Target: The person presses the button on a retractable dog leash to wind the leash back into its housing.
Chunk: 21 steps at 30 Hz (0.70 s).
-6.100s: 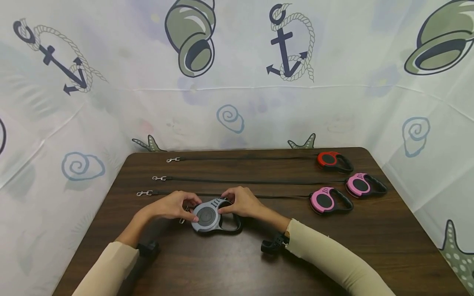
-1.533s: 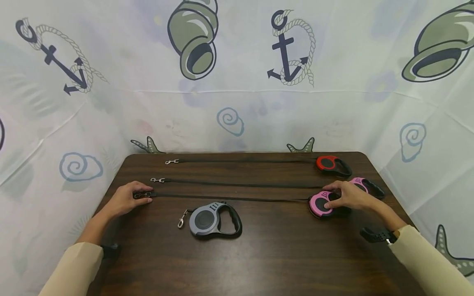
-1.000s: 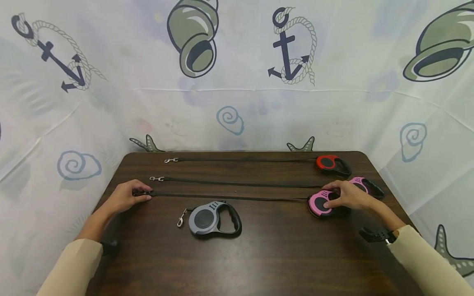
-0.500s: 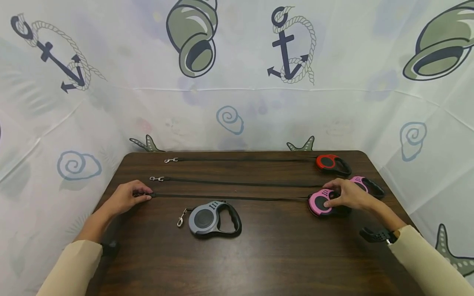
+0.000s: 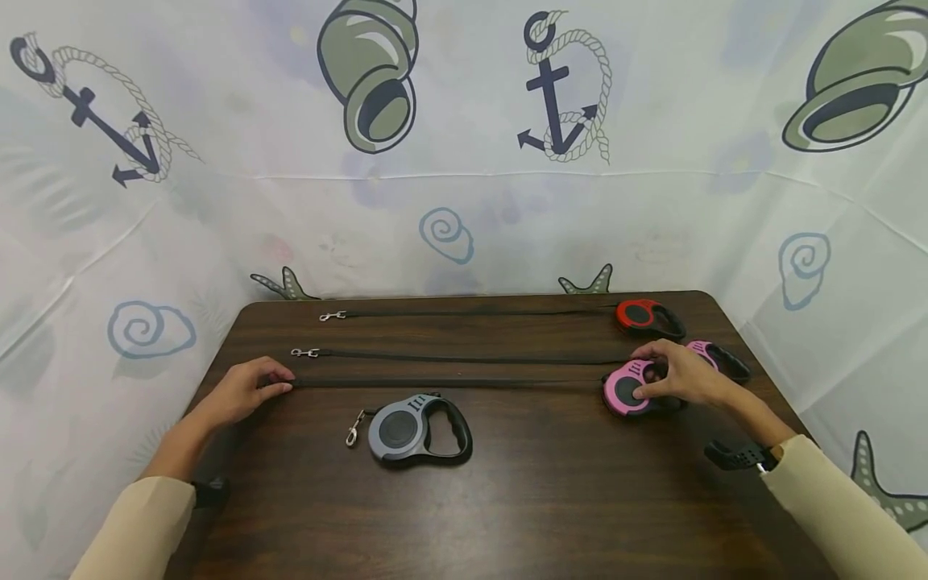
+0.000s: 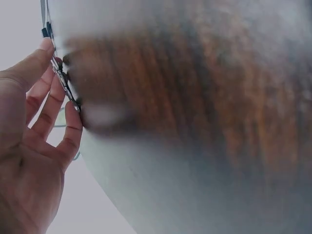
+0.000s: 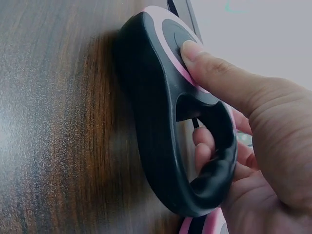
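Observation:
My left hand point(image 5: 249, 391) pinches the metal snap hook point(image 6: 62, 78) of a retractable dog leash at the table's left; in the head view the fingers hide the hook. From there the black leash strap point(image 5: 435, 383) runs straight and slightly blurred across to its pink case point(image 5: 625, 388). My right hand point(image 5: 681, 373) grips that case, thumb on the dark round centre and fingertips curled through the black handle point(image 7: 222, 165). Nearer the front lies a grey retractable leash point(image 5: 399, 430), strap wound in, its small hook point(image 5: 354, 428) sticking out left.
Behind, a red leash case point(image 5: 638, 312) and a second pink case point(image 5: 702, 348) lie at the right. Their straps stretch left to metal hooks point(image 5: 304, 353), roughly parallel. The brown table point(image 5: 464, 515) meets a printed cloth backdrop point(image 5: 478, 225) at the rear.
Both hands have left the grey leash, moving apart to the front pink leash's hook and case. In the last half second its strap has blurred and the case has shifted slightly.

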Each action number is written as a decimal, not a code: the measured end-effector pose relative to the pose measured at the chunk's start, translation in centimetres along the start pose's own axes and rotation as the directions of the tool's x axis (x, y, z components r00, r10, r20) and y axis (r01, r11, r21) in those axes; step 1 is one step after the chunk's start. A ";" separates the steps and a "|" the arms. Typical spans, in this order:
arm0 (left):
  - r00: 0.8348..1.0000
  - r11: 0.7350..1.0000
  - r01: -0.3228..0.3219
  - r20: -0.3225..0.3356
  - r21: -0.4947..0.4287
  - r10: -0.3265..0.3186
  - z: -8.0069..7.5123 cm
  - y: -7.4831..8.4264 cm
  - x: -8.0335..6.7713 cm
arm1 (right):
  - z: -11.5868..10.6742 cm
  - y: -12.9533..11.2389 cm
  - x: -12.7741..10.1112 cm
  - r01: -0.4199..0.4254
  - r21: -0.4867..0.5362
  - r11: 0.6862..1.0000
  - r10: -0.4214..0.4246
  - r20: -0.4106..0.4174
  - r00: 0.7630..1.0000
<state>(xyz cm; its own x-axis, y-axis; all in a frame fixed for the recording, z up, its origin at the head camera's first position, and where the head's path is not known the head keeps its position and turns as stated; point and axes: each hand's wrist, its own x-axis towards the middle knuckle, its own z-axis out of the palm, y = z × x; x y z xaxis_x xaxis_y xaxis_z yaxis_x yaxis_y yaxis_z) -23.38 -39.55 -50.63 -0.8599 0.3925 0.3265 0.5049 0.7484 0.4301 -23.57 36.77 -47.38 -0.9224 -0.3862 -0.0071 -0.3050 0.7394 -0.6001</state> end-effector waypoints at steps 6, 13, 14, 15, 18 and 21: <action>0.993 0.995 0.101 0.064 0.017 -0.102 -0.6 0.0 0.0 | -0.2 -0.2 0.0 -0.016 0.003 1.000 0.016 0.000 1.000; 0.986 0.990 0.138 0.098 0.002 -0.137 -1.5 0.6 -0.2 | -0.3 -0.4 0.3 0.009 0.032 0.999 -0.008 -0.031 1.000; 0.984 0.990 0.144 0.102 -0.003 -0.143 -1.6 0.7 -0.1 | -0.3 -0.5 0.3 0.011 0.028 1.000 -0.010 -0.035 0.999; 0.983 0.988 0.152 0.109 -0.006 -0.150 -1.8 0.8 -0.1 | -0.3 -0.5 0.3 0.012 0.026 1.000 -0.011 -0.040 0.999; 0.983 0.988 0.148 0.116 -0.030 -0.144 -2.1 0.9 -0.1 | -0.3 -0.6 0.3 0.002 0.005 1.000 -0.002 -0.052 0.999; 0.983 0.988 0.143 0.122 -0.063 -0.135 -2.4 0.9 -0.2 | -0.3 -0.6 0.2 -0.014 -0.015 1.000 0.013 -0.061 0.998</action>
<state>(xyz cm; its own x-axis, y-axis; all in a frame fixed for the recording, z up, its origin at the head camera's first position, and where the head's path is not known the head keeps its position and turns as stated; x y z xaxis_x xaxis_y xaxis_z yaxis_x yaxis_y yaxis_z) -22.57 -40.19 -48.30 -0.9227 0.3505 0.1605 0.3806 0.7619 0.5242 -23.62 36.38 -46.75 -0.9391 -0.3419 0.0341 -0.2956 0.7533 -0.5875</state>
